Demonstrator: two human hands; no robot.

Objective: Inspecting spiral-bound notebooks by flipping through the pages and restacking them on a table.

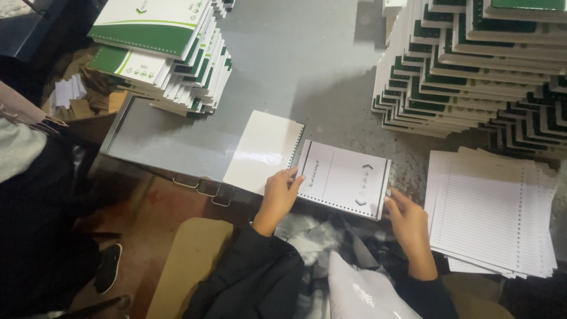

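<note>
A white punched notebook page block [344, 178] with printed lines lies at the grey table's near edge. My left hand [279, 195] rests on its left edge, fingers touching the sheet near the punched holes. My right hand [406, 220] pinches the block's lower right corner. A glossy white cover sheet [263, 151] with a punched edge lies just left of the block, touching it.
A stack of ruled punched sheets [490, 212] lies at the right. Tall piles of green-and-white notebooks [472, 65] stand at the back right, another pile [162, 53] at the back left. The grey table [295, 65] runs between them. Another person's dark clothing [35, 224] is at left.
</note>
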